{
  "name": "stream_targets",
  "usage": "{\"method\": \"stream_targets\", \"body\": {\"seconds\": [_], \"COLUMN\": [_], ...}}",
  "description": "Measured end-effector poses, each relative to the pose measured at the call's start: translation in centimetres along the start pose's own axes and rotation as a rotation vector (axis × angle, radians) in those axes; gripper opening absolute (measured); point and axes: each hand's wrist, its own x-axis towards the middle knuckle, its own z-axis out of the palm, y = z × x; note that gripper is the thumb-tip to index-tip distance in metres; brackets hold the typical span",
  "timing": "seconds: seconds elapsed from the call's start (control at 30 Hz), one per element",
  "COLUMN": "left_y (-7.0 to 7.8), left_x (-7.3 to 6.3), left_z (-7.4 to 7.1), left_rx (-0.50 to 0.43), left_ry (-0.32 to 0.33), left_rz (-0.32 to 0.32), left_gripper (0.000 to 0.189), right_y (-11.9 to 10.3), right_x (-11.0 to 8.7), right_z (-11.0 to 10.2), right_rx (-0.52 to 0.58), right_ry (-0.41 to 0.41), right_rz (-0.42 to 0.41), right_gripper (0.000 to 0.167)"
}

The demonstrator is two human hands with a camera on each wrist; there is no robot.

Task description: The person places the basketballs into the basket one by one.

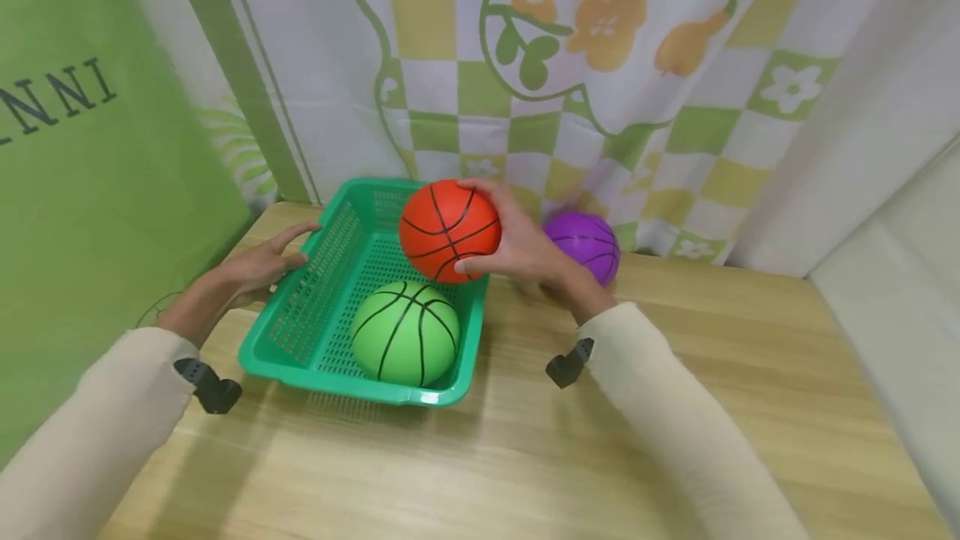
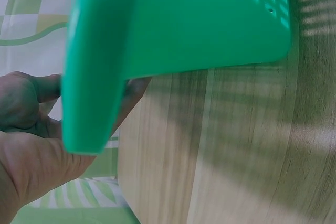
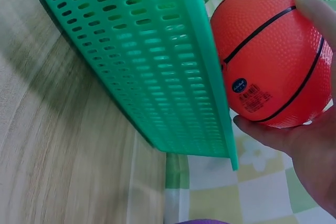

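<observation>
R fingers (image 3: 268, 134) grip pebbly red ball (image 1: 448, 219) by slotted rect. plastic bskt (image 1: 337, 386).

"NNI", dark letters (image 1: 71, 90) on green surface (image 1: 97, 215); oval badge (image 3: 239, 85), barcode (image 3: 253, 98) on red ball (image 3: 273, 40), both illegible

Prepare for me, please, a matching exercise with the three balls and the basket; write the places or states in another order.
1. red ball
2. green ball
3. purple ball
4. basket

A. inside the basket
B. sides with many small holes
C. held in the right grip
D. on the table, near the curtain

Pairs: 1-C, 2-A, 3-D, 4-B
</observation>
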Motion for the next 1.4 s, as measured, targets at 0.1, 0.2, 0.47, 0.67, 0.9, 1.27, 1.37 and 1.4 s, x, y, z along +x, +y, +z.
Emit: {"method": "stream_targets", "body": {"seconds": [0.1,0.2,0.47,0.67,0.9,1.27,1.37,1.4], "left_y": [0.3,0.4,0.4,0.4,0.4,0.3,0.4,0.4], "left_x": [0.2,0.2,0.1,0.3,0.3,-0.1,-0.1,-0.1], "left_z": [0.1,0.1,0.1,0.2,0.2,0.2,0.3,0.3], "left_rx": [0.001,-0.002,-0.006,-0.006,-0.008,-0.014,-0.014,-0.015], "left_ry": [-0.008,-0.007,0.001,0.006,0.006,0.013,0.009,0.009], "left_rz": [0.001,-0.002,-0.002,-0.010,-0.009,-0.012,-0.013,-0.013], "left_gripper": [0.062,0.063,0.062,0.061,0.062,0.062,0.062,0.062], "right_y": [0.3,0.4,0.9,1.3,1.7,2.6,2.9,3.0], "right_x": [0.4,1.0,2.3,2.9,3.7,3.8,3.8,3.9], "right_z": [0.3,0.7,1.2,1.2,1.3,1.8,2.0,2.1], "right_rx": [-0.019,-0.047,-0.060,-0.035,-0.029,-0.219,-0.243,-0.249], "right_ry": [-0.005,-0.017,-0.060,-0.062,-0.050,-0.059,-0.078,-0.085], "right_rz": [0.002,0.002,0.026,0.067,0.091,0.103,0.116,0.117], "right_gripper": [0.099,0.099,0.098,0.096,0.095,0.089,0.089,0.089]}}
